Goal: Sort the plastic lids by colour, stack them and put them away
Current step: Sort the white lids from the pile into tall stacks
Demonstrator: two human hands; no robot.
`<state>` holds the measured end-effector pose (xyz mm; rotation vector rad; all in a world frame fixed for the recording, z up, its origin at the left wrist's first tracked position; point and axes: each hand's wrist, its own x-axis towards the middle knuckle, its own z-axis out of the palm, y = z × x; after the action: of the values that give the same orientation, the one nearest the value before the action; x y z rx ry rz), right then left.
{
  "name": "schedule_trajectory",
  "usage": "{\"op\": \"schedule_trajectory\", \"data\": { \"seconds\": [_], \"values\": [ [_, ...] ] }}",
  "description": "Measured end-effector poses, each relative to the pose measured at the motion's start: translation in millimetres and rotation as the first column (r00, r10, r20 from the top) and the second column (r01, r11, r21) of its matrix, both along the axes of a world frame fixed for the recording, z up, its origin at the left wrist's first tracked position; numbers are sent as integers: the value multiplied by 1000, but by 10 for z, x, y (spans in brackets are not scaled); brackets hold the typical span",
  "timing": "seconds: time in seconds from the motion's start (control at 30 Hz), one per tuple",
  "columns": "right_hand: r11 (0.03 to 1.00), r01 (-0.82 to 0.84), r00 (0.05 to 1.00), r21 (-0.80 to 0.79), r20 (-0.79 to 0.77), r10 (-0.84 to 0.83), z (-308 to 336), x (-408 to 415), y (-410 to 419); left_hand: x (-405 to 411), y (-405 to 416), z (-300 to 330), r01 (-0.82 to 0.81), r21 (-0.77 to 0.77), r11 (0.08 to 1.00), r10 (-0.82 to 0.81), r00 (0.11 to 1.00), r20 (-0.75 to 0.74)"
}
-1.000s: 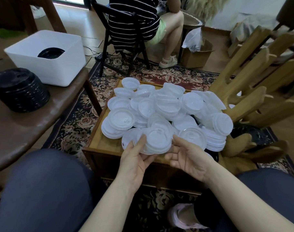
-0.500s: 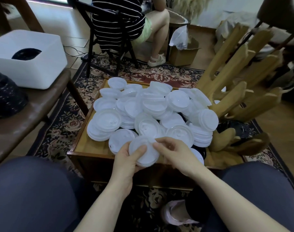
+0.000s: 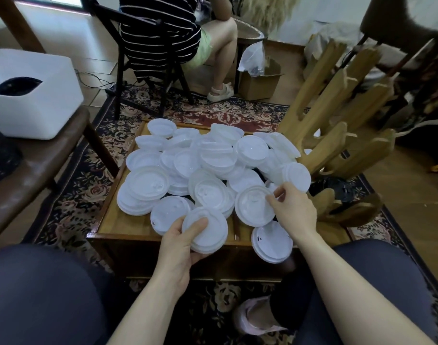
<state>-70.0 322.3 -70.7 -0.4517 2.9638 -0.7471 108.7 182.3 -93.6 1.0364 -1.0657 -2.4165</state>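
Left hand [image 3: 180,247]: holds a small stack of white lids [image 3: 208,231], thumb over the top lid, fingers [image 3: 200,256] curled under the stack's near edge
Right hand [image 3: 293,210]: reaches into the heap, fingers [image 3: 275,201] pinching the right rim of a single white lid [image 3: 254,205]
Stack in left hand: above the near edge of the counter [image 3: 128,224], just left of the right hand's fingers and apart from them
Pinched lid: lies tilted on the heap, beside the held stack and slightly beyond it
Heap of white lids [image 3: 208,160]: covers most of the counter beyond both sets of fingers, lids overlapping at many angles
Short pile of lids [image 3: 272,241]: under the right wrist, overhanging the counter's near edge
White bin [image 3: 33,95]: well to the left of the left fingers on a brown side table [image 3: 36,170], something dark inside it
Black lids [image 3: 0,158]: at the far left edge, near the bin
Wooden rack [image 3: 337,135]: just right of the right fingers, touching the heap
Seated person [image 3: 163,28]: far beyond the heap, on a black chair [image 3: 138,78], back turned
Rug [image 3: 76,190]: patterned, under the counter
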Motion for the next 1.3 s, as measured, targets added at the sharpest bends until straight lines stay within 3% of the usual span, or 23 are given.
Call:
{"op": "schedule_trajectory", "data": {
  "seconds": [0.37, 0.87, 1.13, 1.3],
  "values": [
    [999, 22, 989, -49, -145, -29, 145, 66, 22, -39, 5, -37, 50, 51, 997, -49, 999, -20],
    [996, -45, 990, -75, -137, 35, 152, 75, -23, -63, 4, -73, 56, 70, 996, -55, 998, -20],
    [969, -22, 995, -247, -104, -4, 82, 19, -75, -56, 4, -62, 64, 71, 995, -63, 998, -18],
    [969, -42, 994, -242, -106, 16, 88, 60, -56, -72, 46, -89, 123, 70, 990, -123, 992, 6]
  ]
}}
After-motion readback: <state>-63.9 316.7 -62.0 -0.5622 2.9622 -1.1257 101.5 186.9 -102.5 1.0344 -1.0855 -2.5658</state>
